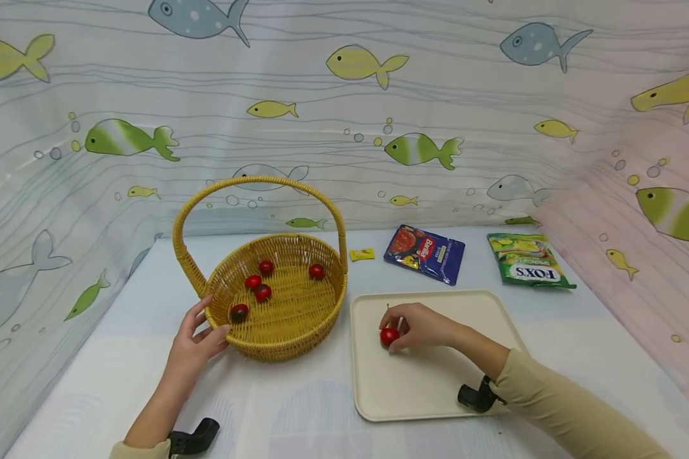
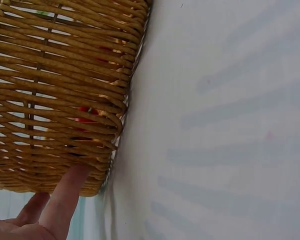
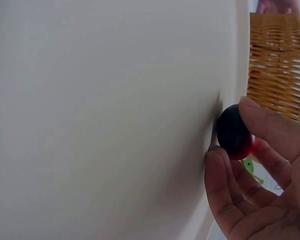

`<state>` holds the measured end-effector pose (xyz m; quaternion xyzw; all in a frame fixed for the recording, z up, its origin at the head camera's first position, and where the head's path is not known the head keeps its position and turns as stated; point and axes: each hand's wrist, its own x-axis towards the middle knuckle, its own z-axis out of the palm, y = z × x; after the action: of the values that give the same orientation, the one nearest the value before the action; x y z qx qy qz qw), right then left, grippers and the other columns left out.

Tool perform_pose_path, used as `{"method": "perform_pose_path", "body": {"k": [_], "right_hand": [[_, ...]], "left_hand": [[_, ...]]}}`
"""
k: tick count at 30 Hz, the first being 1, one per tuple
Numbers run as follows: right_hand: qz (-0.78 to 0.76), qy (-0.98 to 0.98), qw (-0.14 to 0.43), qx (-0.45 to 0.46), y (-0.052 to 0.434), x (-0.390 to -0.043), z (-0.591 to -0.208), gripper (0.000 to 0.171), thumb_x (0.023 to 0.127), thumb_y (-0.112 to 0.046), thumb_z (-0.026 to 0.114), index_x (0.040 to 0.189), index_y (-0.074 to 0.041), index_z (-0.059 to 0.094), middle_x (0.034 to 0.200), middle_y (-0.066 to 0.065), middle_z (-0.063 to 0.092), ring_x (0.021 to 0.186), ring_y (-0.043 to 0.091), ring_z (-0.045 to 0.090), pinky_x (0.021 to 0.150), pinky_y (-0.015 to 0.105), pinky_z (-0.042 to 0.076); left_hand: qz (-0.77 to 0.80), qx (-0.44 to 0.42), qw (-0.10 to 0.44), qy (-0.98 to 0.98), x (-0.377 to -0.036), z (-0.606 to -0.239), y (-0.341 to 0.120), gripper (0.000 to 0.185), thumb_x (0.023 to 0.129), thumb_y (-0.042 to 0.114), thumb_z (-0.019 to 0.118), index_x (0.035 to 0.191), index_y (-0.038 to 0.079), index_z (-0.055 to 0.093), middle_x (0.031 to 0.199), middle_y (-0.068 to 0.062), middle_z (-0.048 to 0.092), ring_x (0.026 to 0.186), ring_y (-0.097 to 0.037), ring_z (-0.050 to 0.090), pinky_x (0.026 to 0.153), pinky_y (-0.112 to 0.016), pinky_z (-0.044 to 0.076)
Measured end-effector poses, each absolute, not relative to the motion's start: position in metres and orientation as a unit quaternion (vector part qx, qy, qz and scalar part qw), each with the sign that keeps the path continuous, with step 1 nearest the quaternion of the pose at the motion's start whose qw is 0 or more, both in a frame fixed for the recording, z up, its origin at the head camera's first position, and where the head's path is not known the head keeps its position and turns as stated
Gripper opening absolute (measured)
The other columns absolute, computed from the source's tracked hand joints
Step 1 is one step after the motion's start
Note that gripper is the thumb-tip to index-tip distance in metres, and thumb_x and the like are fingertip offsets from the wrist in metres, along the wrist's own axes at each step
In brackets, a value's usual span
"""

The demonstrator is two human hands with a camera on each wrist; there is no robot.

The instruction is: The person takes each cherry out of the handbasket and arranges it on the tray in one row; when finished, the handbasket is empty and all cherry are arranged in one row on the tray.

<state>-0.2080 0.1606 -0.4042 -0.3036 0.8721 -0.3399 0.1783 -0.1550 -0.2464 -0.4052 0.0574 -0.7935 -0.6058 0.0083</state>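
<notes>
Right hand over the left half of the cream tray, fingers curled and pinching a red cherry tomato that touches the tray floor (dark and glossy in the right wrist view, thumb below, forefinger on top). Grip narrow, closed around the fruit. Beige sleeve reaching in from the near right corner of the table.

Left hand laid against the near left wall of the wicker basket, fingers straight and pressing on the weave, nothing pinched; thumb near the rim. Basket sitting left of the tray, just beside it, handle arched upright.

Inside the basket: five more tomatoes, three clustered left of centre, one toward the far right wall, one darker against the near left wall close to the left thumb. Red patches glimpsed through the weave in the left wrist view.

Along the far edge of the table: small yellow packet, then a blue pouch, then a green pouch nearest the far right corner, all lying flat, well apart from the hands.

Fish-print curtain backing the table on three sides.
</notes>
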Motion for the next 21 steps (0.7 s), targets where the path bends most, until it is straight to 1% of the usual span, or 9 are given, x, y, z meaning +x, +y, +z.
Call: {"method": "perform_pose_path", "body": {"k": [4, 11, 17, 20, 21], "right_hand": [[-0.338, 0.872, 0.178, -0.307, 0.1606, -0.2082, -0.4056, 0.033, 0.075, -0.016, 0.079, 0.104, -0.012, 0.064, 0.089, -0.003, 0.058, 0.075, 0.014, 0.054, 0.067, 0.025, 0.05], [-0.35, 0.87, 0.182, -0.295, 0.1655, -0.2084, -0.4034, 0.035, 0.074, -0.012, 0.079, 0.105, -0.011, 0.063, 0.092, -0.001, 0.059, 0.077, 0.015, 0.057, 0.067, 0.026, 0.052], [-0.357, 0.869, 0.179, -0.293, 0.1673, -0.2092, -0.4031, 0.032, 0.075, -0.011, 0.078, 0.104, -0.011, 0.063, 0.092, 0.0, 0.06, 0.077, 0.014, 0.057, 0.067, 0.025, 0.052], [-0.359, 0.866, 0.179, -0.299, 0.1665, -0.2094, -0.4033, 0.03, 0.076, -0.009, 0.077, 0.102, -0.011, 0.064, 0.091, 0.0, 0.06, 0.077, 0.014, 0.058, 0.068, 0.025, 0.051], [-0.361, 0.864, 0.181, -0.302, 0.166, -0.2091, -0.4031, 0.029, 0.076, -0.008, 0.076, 0.102, -0.011, 0.065, 0.092, 0.0, 0.061, 0.078, 0.015, 0.058, 0.068, 0.025, 0.052]], "left_hand": [[-0.604, 0.063, 0.01, -0.794, -0.1554, -0.4044, -0.247, 0.071, 0.093, 0.019, 0.057, 0.15, 0.02, 0.014, 0.146, -0.023, 0.019, 0.12, -0.035, 0.04, 0.077, -0.026, 0.053], [-0.605, 0.052, 0.008, -0.795, -0.1559, -0.4049, -0.2476, 0.071, 0.094, 0.022, 0.056, 0.15, 0.021, 0.013, 0.146, -0.024, 0.017, 0.121, -0.036, 0.038, 0.08, -0.029, 0.052], [-0.602, 0.056, 0.023, -0.796, -0.1562, -0.4089, -0.2485, 0.07, 0.092, 0.023, 0.059, 0.149, 0.023, 0.018, 0.143, -0.024, 0.021, 0.116, -0.028, 0.045, 0.075, -0.023, 0.053], [-0.605, 0.056, 0.017, -0.794, -0.1567, -0.408, -0.2477, 0.07, 0.093, 0.023, 0.058, 0.149, 0.022, 0.017, 0.144, -0.023, 0.02, 0.118, -0.03, 0.043, 0.076, -0.024, 0.053], [-0.606, 0.056, 0.016, -0.793, -0.1566, -0.407, -0.2469, 0.07, 0.093, 0.022, 0.058, 0.149, 0.022, 0.016, 0.145, -0.023, 0.02, 0.12, -0.033, 0.041, 0.077, -0.024, 0.053]]}}
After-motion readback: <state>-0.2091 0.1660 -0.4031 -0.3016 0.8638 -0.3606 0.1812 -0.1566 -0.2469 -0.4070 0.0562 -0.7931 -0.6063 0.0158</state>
